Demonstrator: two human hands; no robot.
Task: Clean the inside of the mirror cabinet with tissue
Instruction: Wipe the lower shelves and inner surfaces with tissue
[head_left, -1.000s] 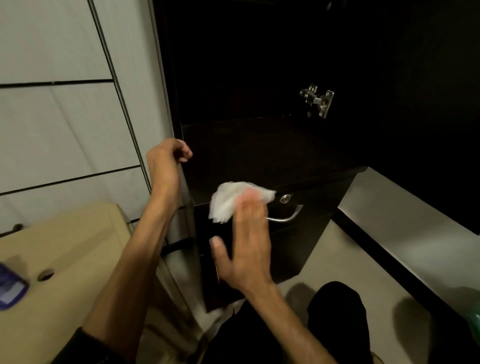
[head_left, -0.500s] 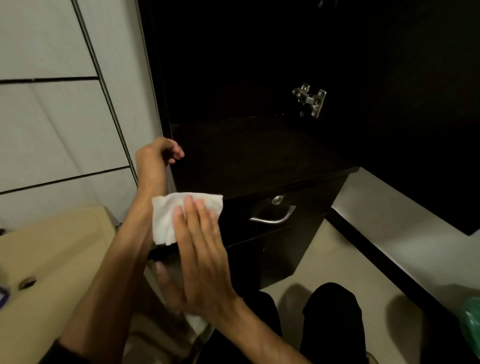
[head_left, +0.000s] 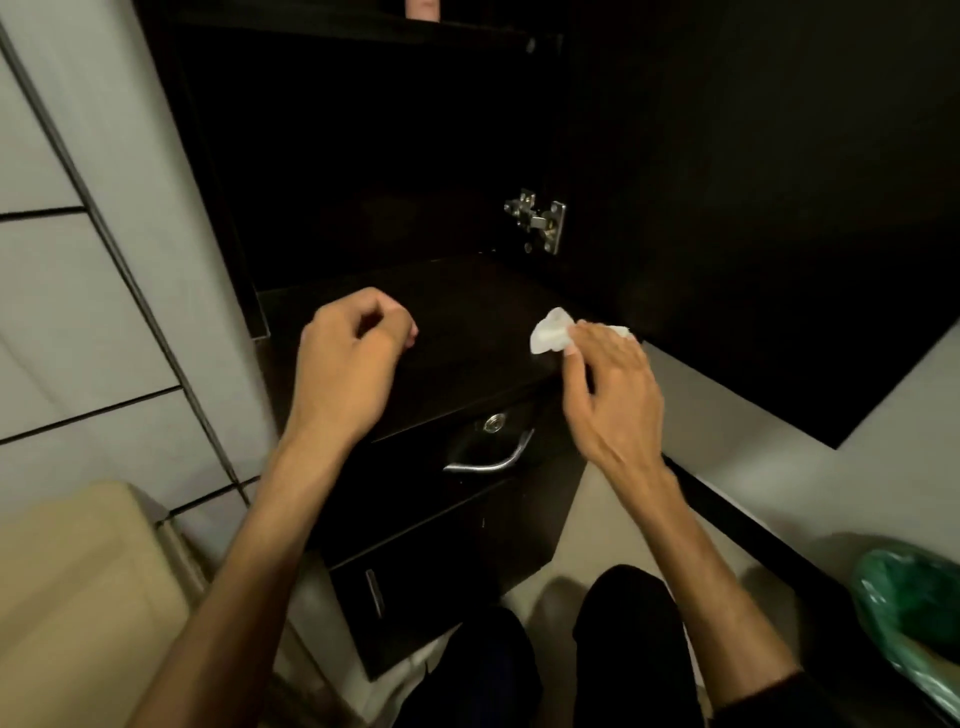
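Single head view, wide-angle, worn on the person's head. Looks forward and steeply down, close range: both forearms enter from the bottom edge, left hand (head_left: 353, 353) and right hand (head_left: 613, 395) mid-frame. Faces the open dark cabinet (head_left: 395, 171), its shelf (head_left: 467, 332) at centre. Tiled wall (head_left: 78, 291) on the left, floor (head_left: 576, 525) and the person's knees at the bottom. Edges bend with lens distortion.

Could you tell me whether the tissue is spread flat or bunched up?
Bunched up: the tissue is crumpled under the right hand's fingertips.
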